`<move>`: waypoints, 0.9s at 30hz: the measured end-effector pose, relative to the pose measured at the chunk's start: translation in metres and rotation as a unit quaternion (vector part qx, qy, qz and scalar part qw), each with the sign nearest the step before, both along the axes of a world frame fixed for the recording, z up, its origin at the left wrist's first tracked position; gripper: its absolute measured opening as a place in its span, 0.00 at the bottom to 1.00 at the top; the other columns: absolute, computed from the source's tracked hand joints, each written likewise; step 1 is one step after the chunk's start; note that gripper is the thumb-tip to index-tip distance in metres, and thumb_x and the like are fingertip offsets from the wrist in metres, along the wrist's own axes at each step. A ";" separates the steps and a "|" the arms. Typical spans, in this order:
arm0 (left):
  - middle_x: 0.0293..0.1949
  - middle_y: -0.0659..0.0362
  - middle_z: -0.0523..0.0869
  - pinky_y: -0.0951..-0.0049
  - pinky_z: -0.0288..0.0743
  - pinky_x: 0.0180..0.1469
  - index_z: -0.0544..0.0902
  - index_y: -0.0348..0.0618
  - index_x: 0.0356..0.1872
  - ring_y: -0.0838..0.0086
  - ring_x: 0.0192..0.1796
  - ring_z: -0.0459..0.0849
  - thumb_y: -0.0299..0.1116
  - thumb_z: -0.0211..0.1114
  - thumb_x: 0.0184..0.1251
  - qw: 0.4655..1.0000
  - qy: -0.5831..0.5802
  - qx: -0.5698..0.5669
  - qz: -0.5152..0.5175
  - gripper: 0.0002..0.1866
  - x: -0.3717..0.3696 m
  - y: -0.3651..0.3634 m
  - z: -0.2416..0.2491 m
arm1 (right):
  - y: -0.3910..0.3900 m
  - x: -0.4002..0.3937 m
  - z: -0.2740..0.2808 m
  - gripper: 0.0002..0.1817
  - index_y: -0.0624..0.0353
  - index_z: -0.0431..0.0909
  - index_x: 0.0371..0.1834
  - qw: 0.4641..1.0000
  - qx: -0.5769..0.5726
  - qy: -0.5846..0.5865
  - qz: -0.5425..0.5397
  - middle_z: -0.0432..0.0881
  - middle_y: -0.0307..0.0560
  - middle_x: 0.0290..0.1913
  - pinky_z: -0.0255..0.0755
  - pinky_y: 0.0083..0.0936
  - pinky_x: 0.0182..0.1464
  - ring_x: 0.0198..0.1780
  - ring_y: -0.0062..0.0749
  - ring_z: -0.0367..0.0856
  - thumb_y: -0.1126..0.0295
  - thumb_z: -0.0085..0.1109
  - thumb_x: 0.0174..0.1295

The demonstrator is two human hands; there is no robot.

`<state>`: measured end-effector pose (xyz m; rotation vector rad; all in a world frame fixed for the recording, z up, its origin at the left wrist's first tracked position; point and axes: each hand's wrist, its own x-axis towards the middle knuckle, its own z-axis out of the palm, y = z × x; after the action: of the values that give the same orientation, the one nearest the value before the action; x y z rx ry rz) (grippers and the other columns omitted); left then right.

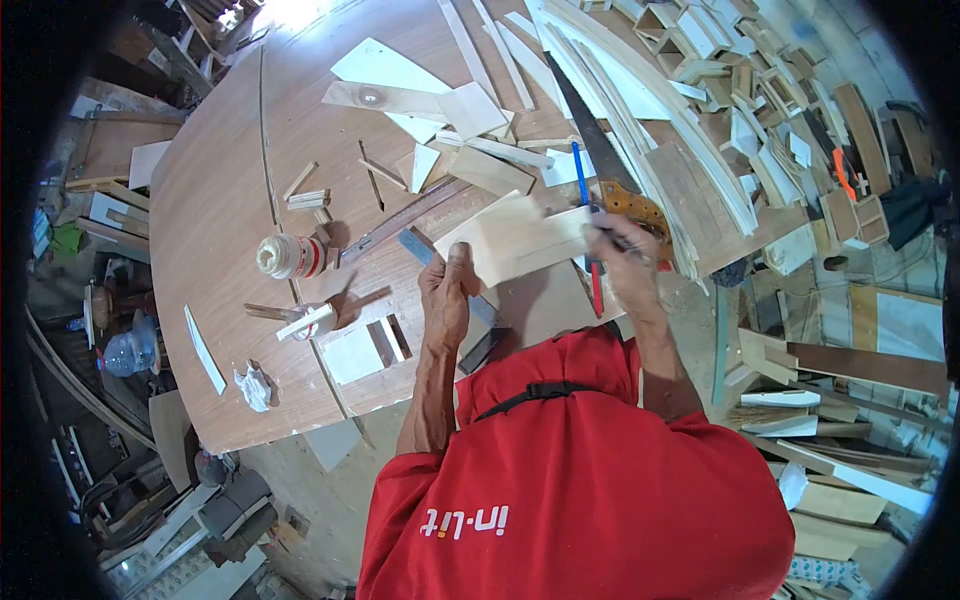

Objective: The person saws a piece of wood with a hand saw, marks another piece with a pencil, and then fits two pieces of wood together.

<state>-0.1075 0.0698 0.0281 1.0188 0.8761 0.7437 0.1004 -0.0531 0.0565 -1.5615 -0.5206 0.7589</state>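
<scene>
The left hand lay flat, thumb and fingers spread, pinning down the near-left corner of a pale rectangular plywood offcut on the brown round worktable. The board's long axis ran from that hand up and away toward the right hand, which sat at its far-right edge. That hand was curled tight round a slim dark marking tool, perhaps a pencil, its tip touching the board's end. A blue-and-red stick crossed just under the knuckles, and a handsaw with an orange handle rested just beyond. A white glue jar stood well off to the left.
</scene>
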 end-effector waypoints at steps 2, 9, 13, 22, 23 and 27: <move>0.18 0.69 0.70 0.78 0.57 0.25 0.77 0.46 0.25 0.84 0.21 0.64 0.43 0.59 0.73 1.000 -0.006 0.001 0.017 0.16 -0.005 0.003 0.002 | -0.008 0.016 -0.002 0.10 0.66 0.83 0.42 0.998 0.054 0.026 -0.037 0.83 0.38 0.33 0.72 0.16 0.37 0.32 0.16 0.76 0.74 0.66 0.59; 0.23 0.70 0.70 0.80 0.57 0.27 0.77 0.45 0.38 0.86 0.23 0.63 0.41 0.59 0.72 0.999 -0.026 0.006 -0.032 0.10 -0.001 0.004 0.008 | 0.001 0.027 -0.017 0.10 0.65 0.82 0.43 0.979 0.092 -0.168 -0.071 0.82 0.37 0.33 0.71 0.15 0.37 0.33 0.16 0.76 0.74 0.66 0.60; 0.26 0.70 0.72 0.81 0.63 0.29 0.75 0.45 0.47 0.86 0.26 0.66 0.42 0.60 0.72 0.998 -0.038 0.026 -0.038 0.13 0.014 -0.002 0.012 | 0.009 -0.009 0.006 0.09 0.65 0.82 0.42 0.997 0.028 -0.066 -0.004 0.81 0.35 0.32 0.71 0.15 0.37 0.34 0.15 0.75 0.73 0.65 0.60; 0.28 0.69 0.75 0.81 0.68 0.33 0.74 0.44 0.56 0.86 0.29 0.71 0.42 0.59 0.72 0.997 -0.073 0.010 -0.016 0.18 0.021 -0.004 0.010 | 0.016 -0.028 0.001 0.10 0.65 0.83 0.43 0.996 0.081 -0.031 0.036 0.81 0.37 0.37 0.71 0.14 0.40 0.37 0.16 0.76 0.74 0.66 0.60; 0.28 0.69 0.76 0.81 0.68 0.33 0.75 0.43 0.56 0.86 0.29 0.72 0.42 0.59 0.73 0.997 -0.077 0.003 -0.008 0.18 0.021 -0.005 0.011 | 0.017 -0.028 0.000 0.10 0.65 0.83 0.43 0.996 0.081 -0.031 0.036 0.81 0.37 0.37 0.71 0.14 0.40 0.37 0.16 0.76 0.74 0.66 0.60; 0.29 0.69 0.76 0.82 0.68 0.32 0.76 0.43 0.56 0.86 0.29 0.72 0.41 0.60 0.72 0.995 -0.096 -0.001 -0.003 0.18 0.022 -0.002 0.015 | 0.019 -0.029 0.010 0.11 0.65 0.83 0.43 0.994 0.090 -0.040 0.037 0.82 0.37 0.37 0.71 0.15 0.41 0.37 0.17 0.76 0.70 0.65 0.62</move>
<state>-0.0859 0.0673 0.0427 0.9297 0.7083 0.8212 0.0711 -0.0346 0.0663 -1.4148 -0.6901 0.6887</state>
